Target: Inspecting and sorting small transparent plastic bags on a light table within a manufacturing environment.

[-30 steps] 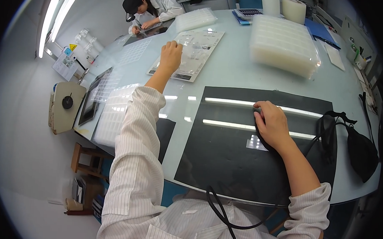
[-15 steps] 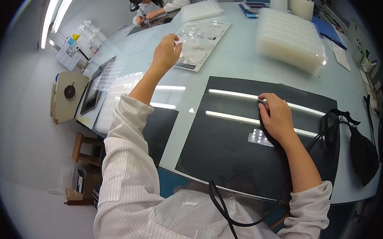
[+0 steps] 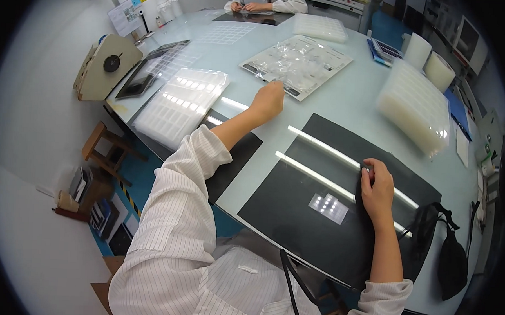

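My left hand (image 3: 268,102) hovers at the near edge of a white printed sheet (image 3: 329,75) strewn with crumpled bits of clear film (image 3: 290,60). Its fingers are curled together, and what they hold, if anything, is hidden. On the right, my right hand (image 3: 379,191) rests on a glossy black mat (image 3: 296,185), thumb and fingers drawn in; anything between them is too small to make out. Left of that hand lies a small clear sheet with pale squares (image 3: 328,208), flat on the mat.
Stacked clear sheets (image 3: 181,106) lie left; another thick clear stack (image 3: 415,108) stands right, near two white rolls (image 3: 418,50). A black face mask (image 3: 452,262) hangs at the right edge. A co-worker (image 3: 265,0) sits at the table's far end. A wooden stool (image 3: 106,145) stands left.
My left hand has drawn back from above the film bits toward the printed sheet's near edge. My right hand stays on the mat, and the whole view has turned.
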A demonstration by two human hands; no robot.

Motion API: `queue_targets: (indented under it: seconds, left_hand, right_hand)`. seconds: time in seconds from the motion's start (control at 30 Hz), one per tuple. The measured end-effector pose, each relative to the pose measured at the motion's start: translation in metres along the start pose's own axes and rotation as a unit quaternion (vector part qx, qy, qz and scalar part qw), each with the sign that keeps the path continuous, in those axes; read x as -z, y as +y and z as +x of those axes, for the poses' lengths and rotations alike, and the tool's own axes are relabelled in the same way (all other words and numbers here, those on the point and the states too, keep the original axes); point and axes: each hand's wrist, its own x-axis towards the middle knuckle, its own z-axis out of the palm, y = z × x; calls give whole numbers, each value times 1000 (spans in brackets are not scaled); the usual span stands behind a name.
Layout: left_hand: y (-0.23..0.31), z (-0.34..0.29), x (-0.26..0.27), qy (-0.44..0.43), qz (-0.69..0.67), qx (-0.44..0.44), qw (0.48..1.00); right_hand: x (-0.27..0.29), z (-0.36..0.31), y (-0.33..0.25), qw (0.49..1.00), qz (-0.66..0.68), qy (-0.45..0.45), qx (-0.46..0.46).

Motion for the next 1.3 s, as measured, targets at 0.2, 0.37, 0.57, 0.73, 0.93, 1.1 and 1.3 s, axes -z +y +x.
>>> queue_targets:
  seconds: [0.2, 0.37, 0.57, 0.73, 0.93, 1.1, 1.3]
  left_hand:
    - [-37, 34, 0, 79, -19, 43, 996]
    - [-66, 81, -3, 118, 33, 22, 992]
    - [-73, 115, -21, 121, 33, 59, 990]
    - [-70, 124, -6, 55, 203, 39, 977]
    - [22, 159, 34, 87, 182, -11, 979]
    - [173, 146, 14, -80, -88, -271, 955]
    - [221, 152, -27, -78, -16, -429, 900]
  right_hand:
    - [1, 1, -3, 1000, -6, -17, -2]
    - [0, 4, -8, 1000, -3, -12, -13]
    - [-3, 8, -6, 1000, -8, 4, 1]
    - [-4, 9, 3, 999, 0, 28, 25]
    - [2, 6, 6, 1000, 10, 23, 13]
    - [5, 2, 15, 999, 13, 34, 25]
    - [-2, 0, 12, 999, 30, 17, 38]
